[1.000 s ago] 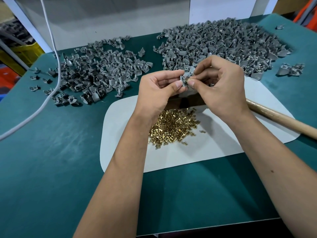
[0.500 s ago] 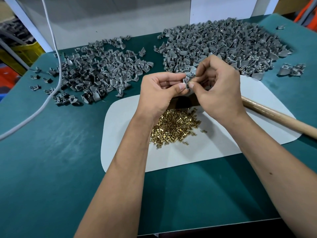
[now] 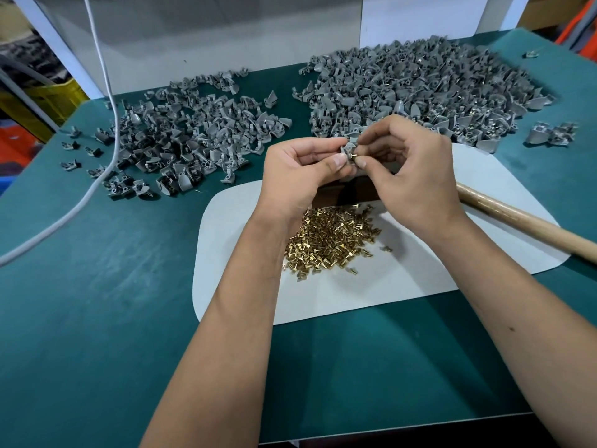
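Left hand (image 3: 297, 176): fingers and thumb curled, pinching the grey part (image 3: 348, 147) above the white mat's (image 3: 371, 295) far edge.
Right hand (image 3: 410, 176): thumb and forefinger closed on a brass pin (image 3: 351, 155).
Grey part: between both thumbs, touching the pin.
Brass pin heap (image 3: 329, 237): mid-mat.

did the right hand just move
No: the right hand stays above the far edge of the mat, pinching a pin at the grey part.
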`<state>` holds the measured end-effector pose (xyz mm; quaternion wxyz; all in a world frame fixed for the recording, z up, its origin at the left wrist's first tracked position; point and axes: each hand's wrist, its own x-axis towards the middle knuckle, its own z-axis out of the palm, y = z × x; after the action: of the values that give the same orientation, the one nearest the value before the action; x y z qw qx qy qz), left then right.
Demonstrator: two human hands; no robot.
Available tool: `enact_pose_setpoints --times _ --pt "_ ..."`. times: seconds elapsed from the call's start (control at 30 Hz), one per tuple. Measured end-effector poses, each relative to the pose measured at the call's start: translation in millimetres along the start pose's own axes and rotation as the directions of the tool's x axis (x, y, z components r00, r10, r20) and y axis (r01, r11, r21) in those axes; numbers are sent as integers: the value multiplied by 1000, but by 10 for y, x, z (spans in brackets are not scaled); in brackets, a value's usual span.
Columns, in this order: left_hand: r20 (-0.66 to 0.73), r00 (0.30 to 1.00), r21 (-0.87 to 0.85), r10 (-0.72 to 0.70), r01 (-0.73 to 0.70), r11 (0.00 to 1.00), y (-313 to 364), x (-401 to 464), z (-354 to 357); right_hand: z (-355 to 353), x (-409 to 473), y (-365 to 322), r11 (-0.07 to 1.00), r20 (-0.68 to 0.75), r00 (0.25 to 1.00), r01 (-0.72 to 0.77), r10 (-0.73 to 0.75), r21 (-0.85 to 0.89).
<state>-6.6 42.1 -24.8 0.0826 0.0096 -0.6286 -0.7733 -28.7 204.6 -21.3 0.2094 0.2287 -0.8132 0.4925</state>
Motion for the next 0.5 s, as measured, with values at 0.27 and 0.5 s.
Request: enact_pose_setpoints --times 0.27,0.5 --pt "5 999 -3 -41 41 999 46 12 -2 -41 -6 -19 982 -5 991 130 -132 -134" --pt "-23 990 202 142 -135 970 -26 11 61 -61 39 11 983 -34 994 100 -107 -157"
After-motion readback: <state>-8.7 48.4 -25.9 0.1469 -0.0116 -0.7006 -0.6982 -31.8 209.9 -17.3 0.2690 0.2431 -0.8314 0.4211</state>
